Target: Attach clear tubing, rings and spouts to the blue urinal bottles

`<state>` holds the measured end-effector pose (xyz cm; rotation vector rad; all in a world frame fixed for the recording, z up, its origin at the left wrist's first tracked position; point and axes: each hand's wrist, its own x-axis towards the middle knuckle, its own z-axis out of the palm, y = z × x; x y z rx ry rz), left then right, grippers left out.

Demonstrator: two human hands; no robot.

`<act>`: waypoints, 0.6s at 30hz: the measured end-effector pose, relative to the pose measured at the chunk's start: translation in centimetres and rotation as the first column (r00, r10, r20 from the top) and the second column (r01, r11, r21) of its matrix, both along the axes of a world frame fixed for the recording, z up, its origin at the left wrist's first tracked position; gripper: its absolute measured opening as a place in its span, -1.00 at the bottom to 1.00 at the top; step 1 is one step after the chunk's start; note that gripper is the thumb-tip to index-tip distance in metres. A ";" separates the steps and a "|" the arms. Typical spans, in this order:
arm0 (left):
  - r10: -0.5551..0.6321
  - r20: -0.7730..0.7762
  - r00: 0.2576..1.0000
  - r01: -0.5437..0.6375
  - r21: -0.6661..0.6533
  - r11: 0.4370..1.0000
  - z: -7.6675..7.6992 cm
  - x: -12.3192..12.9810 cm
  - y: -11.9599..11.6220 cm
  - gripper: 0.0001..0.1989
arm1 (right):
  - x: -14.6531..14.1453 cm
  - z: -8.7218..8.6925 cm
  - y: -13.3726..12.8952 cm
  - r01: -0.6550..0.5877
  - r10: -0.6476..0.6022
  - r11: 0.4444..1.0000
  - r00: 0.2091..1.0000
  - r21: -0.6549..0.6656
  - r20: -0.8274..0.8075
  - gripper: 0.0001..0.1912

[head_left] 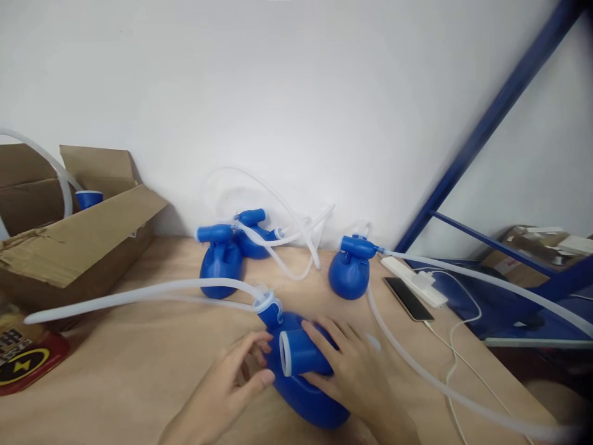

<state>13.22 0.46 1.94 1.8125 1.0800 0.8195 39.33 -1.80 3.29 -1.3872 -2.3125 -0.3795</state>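
Note:
A blue plastic urinal bottle [310, 400] lies in front of me on the table, its neck pointing to the upper left with a white-rimmed cap. From that neck a translucent hose [152, 290] runs out to the left. My right hand [356, 364] is wrapped over the blue cylindrical funnel [301, 351] on top of the bottle, whose white-rimmed mouth faces left. My left hand [236, 371] is beside the bottle's left side, thumb and fingers apart and slightly curled, holding nothing. Whether its fingertips touch the bottle I cannot tell.
More blue bottles with hoses stand by the wall: one bottle [221, 269] left of centre with another behind it, and a bottle [348, 276] on the right. An open cardboard box [83, 247], a red-labelled container [32, 361], a phone [407, 298] and a power strip [412, 281] flank them.

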 end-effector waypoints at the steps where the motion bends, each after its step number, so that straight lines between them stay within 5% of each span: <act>1: 0.001 0.017 1.000 -0.002 0.047 0.999 0.4 0.6 -0.7 -0.75 | -0.4 -0.3 0.1 0.001 -0.001 0.999 1.000 0.034 0.018 -0.35; 5: 0.074 0.075 0.994 -0.088 0.195 0.977 0.7 2.9 -1.2 -0.65 | -1.4 -0.7 0.2 -0.010 0.007 0.997 0.999 0.078 0.045 -0.38; 7: 0.010 0.059 0.998 -0.021 0.183 0.983 0.8 2.9 -0.8 -0.66 | -1.4 -0.4 0.1 -0.037 0.036 0.998 0.999 0.044 0.028 -0.38; 14: -0.222 0.074 0.972 0.219 0.053 0.974 0.1 -2.0 0.3 -0.54 | 0.4 -0.1 -0.2 -0.127 0.127 0.992 0.992 0.028 -0.004 -0.36; 18: -0.016 -0.125 0.992 0.026 0.078 0.997 -1.1 -5.0 3.3 -0.59 | 0.6 -0.8 -0.9 -0.104 0.105 0.989 0.994 0.101 -0.008 -0.33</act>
